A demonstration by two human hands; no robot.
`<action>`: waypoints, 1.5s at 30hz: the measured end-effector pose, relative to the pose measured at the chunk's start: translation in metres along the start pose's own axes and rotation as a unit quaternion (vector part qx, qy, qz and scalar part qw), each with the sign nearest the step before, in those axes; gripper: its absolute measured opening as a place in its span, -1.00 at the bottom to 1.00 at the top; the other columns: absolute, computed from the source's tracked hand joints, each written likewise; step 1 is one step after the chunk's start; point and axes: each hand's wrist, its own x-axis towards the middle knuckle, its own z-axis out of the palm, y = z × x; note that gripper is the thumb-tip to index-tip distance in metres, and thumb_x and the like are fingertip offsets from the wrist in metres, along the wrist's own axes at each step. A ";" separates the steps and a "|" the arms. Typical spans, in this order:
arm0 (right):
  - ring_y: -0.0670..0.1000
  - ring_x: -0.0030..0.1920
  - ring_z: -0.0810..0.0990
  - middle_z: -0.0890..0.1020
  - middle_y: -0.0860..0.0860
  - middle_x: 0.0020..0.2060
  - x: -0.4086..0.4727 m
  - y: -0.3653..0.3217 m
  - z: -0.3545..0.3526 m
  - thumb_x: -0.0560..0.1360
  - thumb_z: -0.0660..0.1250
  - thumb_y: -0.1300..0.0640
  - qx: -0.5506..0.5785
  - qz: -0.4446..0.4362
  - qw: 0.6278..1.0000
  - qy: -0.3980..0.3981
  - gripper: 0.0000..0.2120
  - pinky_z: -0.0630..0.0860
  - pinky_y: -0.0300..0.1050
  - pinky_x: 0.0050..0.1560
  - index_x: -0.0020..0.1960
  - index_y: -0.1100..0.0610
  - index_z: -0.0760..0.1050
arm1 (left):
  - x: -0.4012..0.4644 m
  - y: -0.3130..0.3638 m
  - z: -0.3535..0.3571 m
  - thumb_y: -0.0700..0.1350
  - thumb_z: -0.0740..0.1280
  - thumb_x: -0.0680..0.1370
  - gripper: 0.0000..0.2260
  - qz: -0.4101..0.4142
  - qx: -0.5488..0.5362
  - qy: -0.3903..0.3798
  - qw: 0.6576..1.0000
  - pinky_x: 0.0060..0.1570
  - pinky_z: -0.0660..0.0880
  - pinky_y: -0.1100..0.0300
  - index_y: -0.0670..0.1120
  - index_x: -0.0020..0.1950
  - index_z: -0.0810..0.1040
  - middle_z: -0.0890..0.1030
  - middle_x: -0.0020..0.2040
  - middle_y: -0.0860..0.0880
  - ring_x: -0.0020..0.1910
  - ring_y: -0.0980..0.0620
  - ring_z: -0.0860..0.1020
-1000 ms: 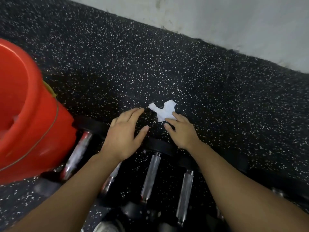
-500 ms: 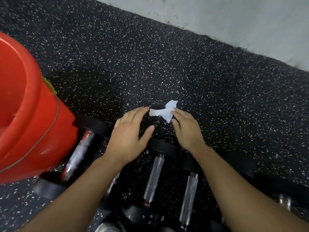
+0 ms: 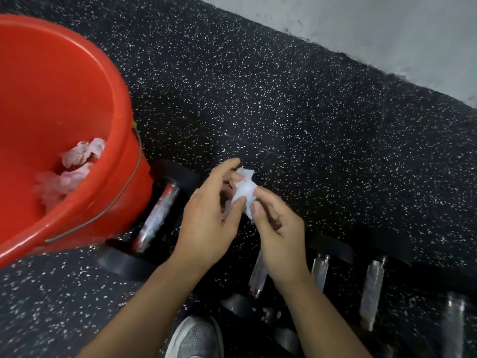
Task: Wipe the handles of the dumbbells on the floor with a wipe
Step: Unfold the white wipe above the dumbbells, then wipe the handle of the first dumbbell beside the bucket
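A small crumpled white wipe (image 3: 245, 188) is held up off the floor between both hands. My left hand (image 3: 210, 218) pinches its left side with thumb and fingers. My right hand (image 3: 280, 229) grips its lower right edge. Beneath the hands several black dumbbells lie in a row on the speckled floor. One metal handle (image 3: 158, 214) shows beside the bucket, another handle (image 3: 371, 290) lies at the right. My arms hide parts of the middle dumbbells.
A red bucket (image 3: 121, 104) with a wire bail stands at the left and holds used crumpled wipes (image 3: 77, 156). A grey shoe (image 3: 196, 337) shows at the bottom. A pale wall (image 3: 387, 29) runs along the back right. Black speckled rubber floor (image 3: 309, 120) lies beyond the dumbbells.
The wipe lay flat on the floor before; both hands have picked it up and bunched it. The view has shifted left, showing the inside of the bucket.
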 end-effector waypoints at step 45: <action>0.09 0.01 0.55 0.64 -0.08 0.08 0.014 0.072 0.133 0.63 0.26 0.06 -0.390 -0.220 0.851 -0.276 -0.62 0.57 0.07 0.02 0.43 -0.03 0.50 | -0.118 -0.101 -0.082 -0.09 0.53 0.51 -0.42 -0.099 0.160 0.248 0.951 0.37 0.43 -0.19 -0.17 0.45 0.39 0.50 0.35 -0.12 0.38 -0.13 0.47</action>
